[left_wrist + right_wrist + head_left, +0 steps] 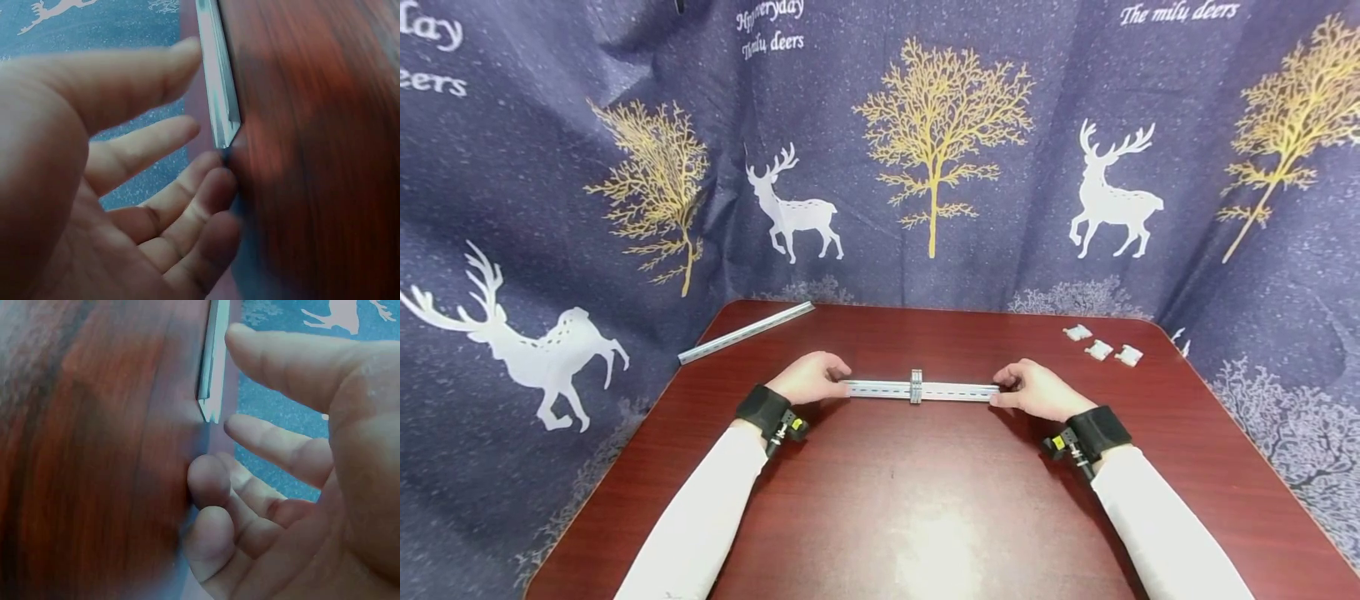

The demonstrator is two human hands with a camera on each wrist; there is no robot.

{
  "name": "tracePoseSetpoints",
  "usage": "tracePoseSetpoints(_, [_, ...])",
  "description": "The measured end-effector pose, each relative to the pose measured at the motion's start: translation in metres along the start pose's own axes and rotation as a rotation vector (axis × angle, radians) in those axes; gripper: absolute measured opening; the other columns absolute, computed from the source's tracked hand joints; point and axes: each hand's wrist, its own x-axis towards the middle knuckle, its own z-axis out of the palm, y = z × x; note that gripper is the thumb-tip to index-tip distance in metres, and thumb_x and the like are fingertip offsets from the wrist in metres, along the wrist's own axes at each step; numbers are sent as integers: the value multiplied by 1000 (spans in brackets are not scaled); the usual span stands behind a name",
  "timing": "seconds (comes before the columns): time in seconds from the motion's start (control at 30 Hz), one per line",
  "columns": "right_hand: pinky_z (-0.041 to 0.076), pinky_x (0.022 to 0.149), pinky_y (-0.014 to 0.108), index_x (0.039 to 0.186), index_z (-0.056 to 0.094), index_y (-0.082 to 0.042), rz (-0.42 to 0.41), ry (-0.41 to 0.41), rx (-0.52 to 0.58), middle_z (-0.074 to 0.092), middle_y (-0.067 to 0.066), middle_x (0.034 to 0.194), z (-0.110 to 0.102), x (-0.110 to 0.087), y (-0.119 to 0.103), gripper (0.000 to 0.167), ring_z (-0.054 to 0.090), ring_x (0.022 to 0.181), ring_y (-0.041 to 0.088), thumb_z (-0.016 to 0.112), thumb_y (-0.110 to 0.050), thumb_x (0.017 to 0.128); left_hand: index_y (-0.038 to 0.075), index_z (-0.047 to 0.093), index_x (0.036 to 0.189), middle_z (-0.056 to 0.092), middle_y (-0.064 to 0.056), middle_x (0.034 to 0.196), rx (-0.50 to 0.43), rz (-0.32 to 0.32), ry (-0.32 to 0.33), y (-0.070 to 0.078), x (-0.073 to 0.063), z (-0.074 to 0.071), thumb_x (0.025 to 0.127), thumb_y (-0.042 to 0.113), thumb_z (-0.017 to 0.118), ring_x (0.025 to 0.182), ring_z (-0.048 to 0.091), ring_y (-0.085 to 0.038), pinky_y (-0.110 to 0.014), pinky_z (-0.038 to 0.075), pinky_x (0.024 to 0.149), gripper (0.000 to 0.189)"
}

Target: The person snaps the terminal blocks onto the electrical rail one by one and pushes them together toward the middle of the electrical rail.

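Note:
A slotted metal mounting rail (955,392) lies crosswise on the table, with a small grey clip-like block (916,387) seated across it near the middle. My left hand (812,377) is at the rail's left end, fingers loosely bent and apart. In the left wrist view its thumb tip comes right up to the edge of the rail (217,75), and the other fingertips sit just past the cut end. At the opposite end, my right hand (1033,390) has its fingers similarly spread. The right wrist view puts that thumb beside the rail (214,362), the remaining fingers beyond its end.
Another slotted rail (745,332) lies slantwise at the table's back left. Several small white pieces (1099,350) sit toward the back right. A dark patterned curtain (1000,167) hangs behind the reddish-brown table (865,500).

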Motion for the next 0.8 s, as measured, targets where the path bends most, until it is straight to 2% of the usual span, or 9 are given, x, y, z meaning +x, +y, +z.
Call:
tracePoseSetpoints(0.1, [53,91,47,123,78,-3,-10,-11,-12,66,9,110,1,-1,-1,47,63,102,27,92,-34,92,0,80,126,81,-10,114,2,16,-39,-3,-1,0,89,22,93,101,74,-22,-44,59,96,45])
tracePoseSetpoints(0.23, [51,87,44,121,79,-4,-5,-20,-31,64,6,105,4,0,-2,42,59,96,23,93,-30,91,1,81,124,80,-6,108,25,19,-61,-4,0,0,85,18,95,97,71,-20,-43,58,94,45])
tracePoseSetpoints(0.53, [53,86,43,118,80,-5,-10,-13,-52,67,3,100,7,3,1,33,62,93,20,91,-24,94,4,82,119,78,1,97,71,8,-32,-7,2,3,88,17,93,92,71,-15,-40,58,92,36])
tracePoseSetpoints(0.8, [53,85,43,117,80,-4,-20,-7,-61,68,2,97,8,4,1,29,62,90,18,89,-21,95,4,82,119,78,0,99,114,8,-3,-5,2,6,88,19,91,94,71,-17,-43,58,96,36])
